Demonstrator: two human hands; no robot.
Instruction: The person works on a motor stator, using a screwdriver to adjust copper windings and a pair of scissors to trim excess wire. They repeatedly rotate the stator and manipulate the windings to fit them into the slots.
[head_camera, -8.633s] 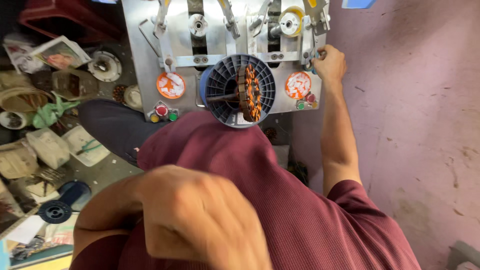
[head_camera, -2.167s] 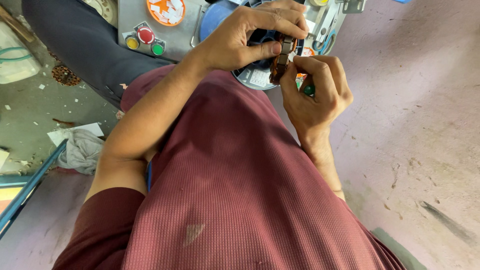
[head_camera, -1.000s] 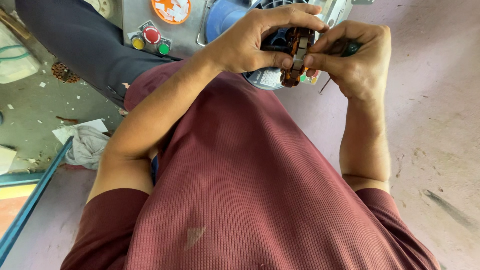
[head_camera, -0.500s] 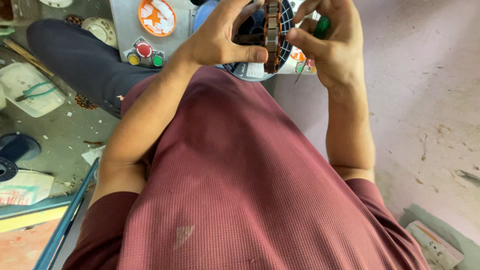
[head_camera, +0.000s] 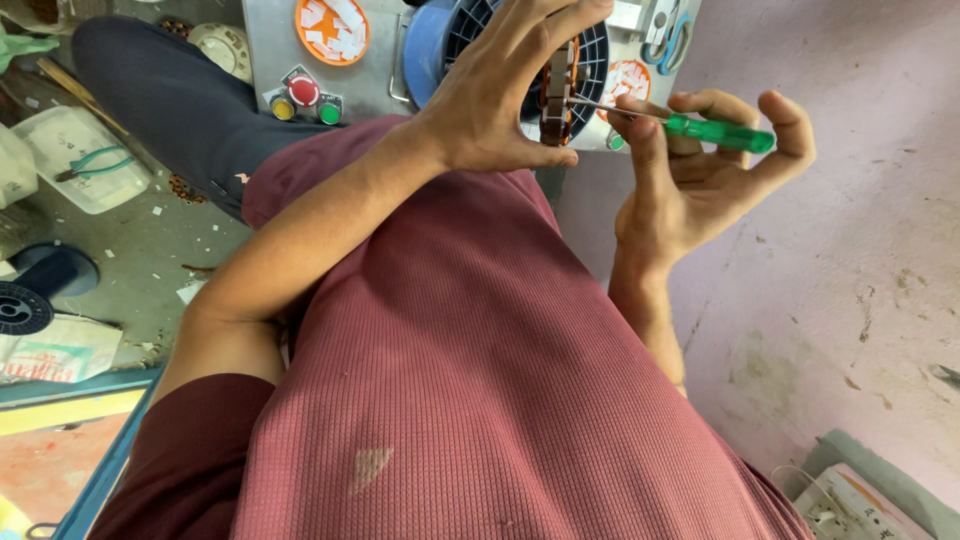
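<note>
My left hand (head_camera: 495, 95) holds a ring-shaped metal stator core with copper windings (head_camera: 556, 95) edge-on in front of a winding machine. My right hand (head_camera: 700, 170) grips a green-handled screwdriver (head_camera: 715, 132), whose metal tip touches the core. Both hands are raised above my lap, which is covered by a maroon shirt (head_camera: 480, 380).
The grey machine panel (head_camera: 275, 45) carries yellow, red and green buttons (head_camera: 303, 98) and a blue round fixture (head_camera: 430, 55). To the left lie a white tray with green pliers (head_camera: 90, 165), a black spool (head_camera: 20, 308) and scraps. A pink wall is to the right.
Earlier my right hand was on the machine and my left hand in my lap. Both hands then came together on the core, and the screwdriver now points into it.
</note>
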